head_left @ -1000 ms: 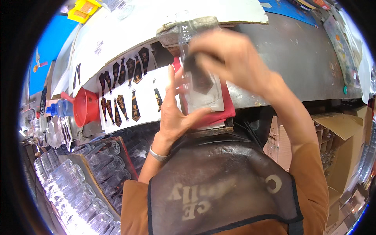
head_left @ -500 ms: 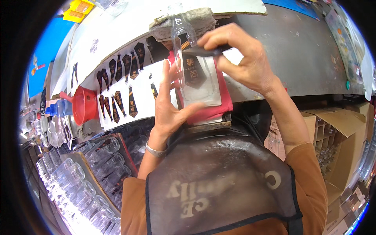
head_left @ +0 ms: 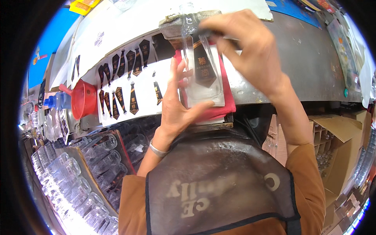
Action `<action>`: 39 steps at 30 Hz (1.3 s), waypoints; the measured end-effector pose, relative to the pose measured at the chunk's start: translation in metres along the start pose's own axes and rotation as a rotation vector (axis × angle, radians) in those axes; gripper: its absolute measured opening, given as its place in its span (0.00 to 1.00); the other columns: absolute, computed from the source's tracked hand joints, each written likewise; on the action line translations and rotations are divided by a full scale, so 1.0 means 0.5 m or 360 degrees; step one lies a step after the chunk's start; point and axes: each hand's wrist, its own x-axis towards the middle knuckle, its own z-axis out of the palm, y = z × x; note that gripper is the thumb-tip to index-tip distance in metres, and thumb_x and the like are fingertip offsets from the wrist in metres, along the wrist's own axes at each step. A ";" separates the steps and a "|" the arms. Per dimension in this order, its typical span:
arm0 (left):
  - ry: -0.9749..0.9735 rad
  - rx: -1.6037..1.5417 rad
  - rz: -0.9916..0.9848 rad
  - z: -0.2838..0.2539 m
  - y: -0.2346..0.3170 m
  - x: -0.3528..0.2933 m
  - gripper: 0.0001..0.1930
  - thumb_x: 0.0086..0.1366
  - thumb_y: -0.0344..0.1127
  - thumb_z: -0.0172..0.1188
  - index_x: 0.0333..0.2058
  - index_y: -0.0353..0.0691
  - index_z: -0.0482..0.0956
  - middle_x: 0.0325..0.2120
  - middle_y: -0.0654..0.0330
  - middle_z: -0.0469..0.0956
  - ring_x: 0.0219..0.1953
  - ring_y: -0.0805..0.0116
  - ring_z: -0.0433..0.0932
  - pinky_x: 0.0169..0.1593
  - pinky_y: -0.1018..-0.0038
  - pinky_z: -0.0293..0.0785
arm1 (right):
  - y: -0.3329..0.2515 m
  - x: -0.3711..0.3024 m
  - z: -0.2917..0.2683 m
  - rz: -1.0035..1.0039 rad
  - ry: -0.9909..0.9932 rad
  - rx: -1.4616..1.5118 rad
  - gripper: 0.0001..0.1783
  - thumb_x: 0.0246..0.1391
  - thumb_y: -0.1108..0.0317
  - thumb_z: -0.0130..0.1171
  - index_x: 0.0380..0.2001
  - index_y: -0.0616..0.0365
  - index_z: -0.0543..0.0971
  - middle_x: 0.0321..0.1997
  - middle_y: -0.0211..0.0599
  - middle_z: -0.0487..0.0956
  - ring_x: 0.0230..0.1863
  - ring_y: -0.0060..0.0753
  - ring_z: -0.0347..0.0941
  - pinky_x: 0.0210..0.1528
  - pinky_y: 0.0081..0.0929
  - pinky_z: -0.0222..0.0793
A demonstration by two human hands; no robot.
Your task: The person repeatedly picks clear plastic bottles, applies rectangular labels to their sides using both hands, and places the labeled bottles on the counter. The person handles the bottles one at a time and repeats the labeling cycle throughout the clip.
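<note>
A clear glass bottle [head_left: 213,92] lies on a pink cloth [head_left: 229,107] and white paper, its neck resting on a rolled grey cloth [head_left: 170,28]. A black, necktie-shaped decal [head_left: 205,64] with gold characters sits on its front. My left hand [head_left: 177,107] cups the bottle's lower part, fingers along its left side and the thumb across near the base. Closed around a dark flat scraper [head_left: 220,36], my right hand [head_left: 252,53] is over the upper end of the decal, by the bottle's shoulder. Motion blurs the right hand and the scraper.
Sheets of necktie-shaped decals [head_left: 145,96] lie to the left, beside a red plastic funnel [head_left: 84,100]. Crates of glass bottles [head_left: 103,156] stand at lower left. An open cardboard box [head_left: 344,145] with dividers is at right, below the grey metal tabletop [head_left: 309,62].
My right hand has moved up toward the bottle's neck with the scraper, baring more of the decal. The decal looks straighter and flatter against the glass. My left hand keeps its hold.
</note>
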 end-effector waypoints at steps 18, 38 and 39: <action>-0.0015 0.0068 0.0056 -0.004 0.009 0.002 0.64 0.47 0.37 0.80 0.73 0.35 0.39 0.66 0.42 0.63 0.62 0.54 0.71 0.60 0.62 0.72 | 0.073 0.069 0.031 0.0372 -0.0116 0.0152 0.15 0.58 0.68 0.60 0.48 0.58 0.81 0.34 0.44 0.84 0.32 0.30 0.81 0.38 0.25 0.76; 0.0149 0.0736 0.0272 0.022 0.053 0.005 0.64 0.40 0.32 0.80 0.71 0.28 0.45 0.59 0.39 0.67 0.53 0.43 0.71 0.57 0.59 0.71 | 0.010 -0.013 0.016 0.0326 -0.0136 0.0480 0.11 0.52 0.75 0.60 0.40 0.62 0.80 0.39 0.43 0.83 0.39 0.41 0.80 0.44 0.33 0.76; 0.0138 0.0712 0.0240 0.028 0.054 0.005 0.64 0.40 0.31 0.80 0.71 0.29 0.44 0.62 0.40 0.63 0.57 0.45 0.69 0.60 0.59 0.68 | 0.031 0.008 0.011 0.0519 -0.0066 0.0409 0.12 0.52 0.76 0.59 0.41 0.63 0.80 0.43 0.43 0.82 0.41 0.40 0.80 0.45 0.31 0.76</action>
